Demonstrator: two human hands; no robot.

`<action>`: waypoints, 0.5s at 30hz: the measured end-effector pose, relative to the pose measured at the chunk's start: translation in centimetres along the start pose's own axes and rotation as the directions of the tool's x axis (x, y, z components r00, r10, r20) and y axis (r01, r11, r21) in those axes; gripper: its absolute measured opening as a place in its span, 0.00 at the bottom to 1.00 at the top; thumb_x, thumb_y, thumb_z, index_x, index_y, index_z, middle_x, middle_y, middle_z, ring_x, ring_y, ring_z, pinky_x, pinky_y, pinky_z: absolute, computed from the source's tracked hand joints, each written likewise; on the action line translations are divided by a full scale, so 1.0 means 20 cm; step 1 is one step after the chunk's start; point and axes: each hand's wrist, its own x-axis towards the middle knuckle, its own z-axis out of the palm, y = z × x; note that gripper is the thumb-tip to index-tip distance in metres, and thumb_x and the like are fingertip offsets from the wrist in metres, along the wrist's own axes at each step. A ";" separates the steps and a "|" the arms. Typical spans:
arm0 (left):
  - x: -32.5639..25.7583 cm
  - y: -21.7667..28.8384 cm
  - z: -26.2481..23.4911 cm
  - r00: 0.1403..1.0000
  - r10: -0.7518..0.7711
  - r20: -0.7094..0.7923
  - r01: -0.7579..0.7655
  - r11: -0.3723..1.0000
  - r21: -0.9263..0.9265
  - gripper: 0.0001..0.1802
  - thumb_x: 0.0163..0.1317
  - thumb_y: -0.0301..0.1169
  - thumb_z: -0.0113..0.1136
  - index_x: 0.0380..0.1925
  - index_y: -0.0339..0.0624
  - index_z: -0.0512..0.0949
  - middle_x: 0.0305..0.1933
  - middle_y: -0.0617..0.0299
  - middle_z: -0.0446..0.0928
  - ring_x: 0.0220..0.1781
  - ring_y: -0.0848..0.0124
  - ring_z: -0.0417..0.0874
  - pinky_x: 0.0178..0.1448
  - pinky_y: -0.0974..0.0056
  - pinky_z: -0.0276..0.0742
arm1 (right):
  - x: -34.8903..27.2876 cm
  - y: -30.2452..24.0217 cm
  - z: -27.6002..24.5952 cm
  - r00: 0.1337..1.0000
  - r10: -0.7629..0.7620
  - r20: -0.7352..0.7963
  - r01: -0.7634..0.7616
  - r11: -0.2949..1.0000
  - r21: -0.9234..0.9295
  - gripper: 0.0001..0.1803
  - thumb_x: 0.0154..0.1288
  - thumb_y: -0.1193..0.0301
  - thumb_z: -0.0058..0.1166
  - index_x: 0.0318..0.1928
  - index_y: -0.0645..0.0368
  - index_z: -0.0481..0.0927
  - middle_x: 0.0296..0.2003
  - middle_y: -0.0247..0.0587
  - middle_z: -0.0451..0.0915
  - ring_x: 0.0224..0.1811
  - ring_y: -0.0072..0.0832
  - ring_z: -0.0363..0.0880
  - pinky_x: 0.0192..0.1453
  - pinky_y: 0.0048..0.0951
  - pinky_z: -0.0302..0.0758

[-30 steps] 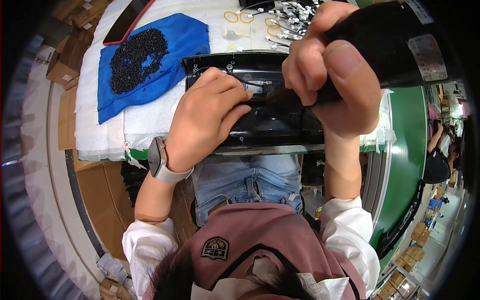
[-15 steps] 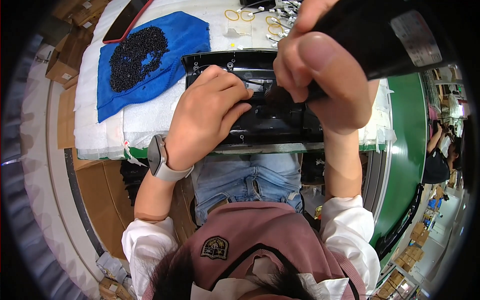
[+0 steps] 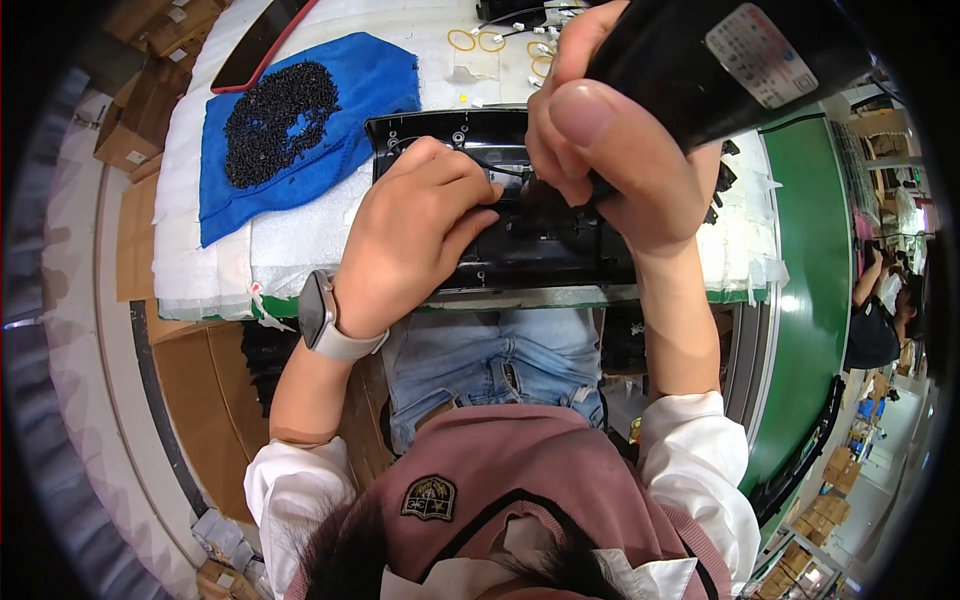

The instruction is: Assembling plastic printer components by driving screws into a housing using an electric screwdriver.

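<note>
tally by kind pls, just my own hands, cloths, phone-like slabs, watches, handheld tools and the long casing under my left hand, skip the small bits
Your bare left hand and right hand: 2
Blue fabric cloth: 1
Flat black red-edged slab: 1
Grey-strapped wristwatch: 1
Black rounded handheld tool: 1
Long glossy black casing: 1
Total: 7

- The black tool [image 3: 690, 95] has a thick round body with a pale label; it is tilted, its body rising up and rightward out of the right hand [image 3: 625, 165], its lower end hidden by the fingers.
- The black housing [image 3: 530, 255] is a long, glossy, shallow shell, lying open side up under both hands, its left part beneath the left hand [image 3: 415, 215].
</note>
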 end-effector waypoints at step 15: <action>0.09 0.04 0.02 0.988 0.104 0.110 -0.130 0.956 0.264 0.07 0.45 0.28 0.67 0.23 0.39 0.78 0.28 0.60 0.74 0.37 0.61 0.77 0.39 0.61 0.75 | -0.12 -0.11 -0.06 0.985 -0.170 -0.031 0.171 0.940 0.296 0.21 0.59 0.65 0.56 0.47 0.63 0.64 0.16 0.28 0.65 0.12 0.17 0.62 0.19 0.21 0.64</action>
